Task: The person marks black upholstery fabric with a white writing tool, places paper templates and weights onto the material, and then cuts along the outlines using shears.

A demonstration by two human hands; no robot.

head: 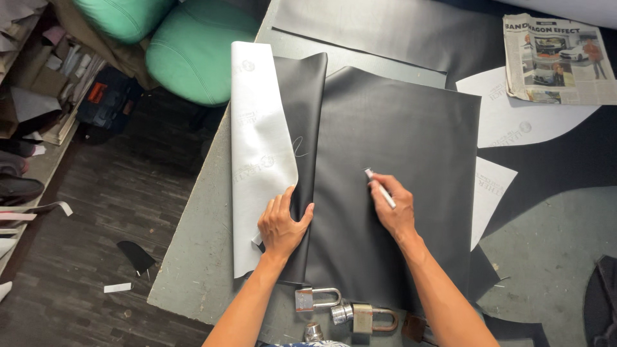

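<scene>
Pen (380, 187) pinched in right hand (392, 212); left hand (283, 225) flat, open, pressing folded black sheet (398, 154)

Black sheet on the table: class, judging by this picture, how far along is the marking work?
Done: the black sheet lies spread flat, its left edge folded over so the white backing shows, with one faint curved line drawn near the fold. In hand: the left hand presses the fold, and the right hand holds a white marker on the sheet. Left: most of the sheet is unmarked.

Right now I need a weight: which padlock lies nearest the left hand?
The silvery padlock just below the left hand; the brass-coloured padlock lies farther right.
</scene>
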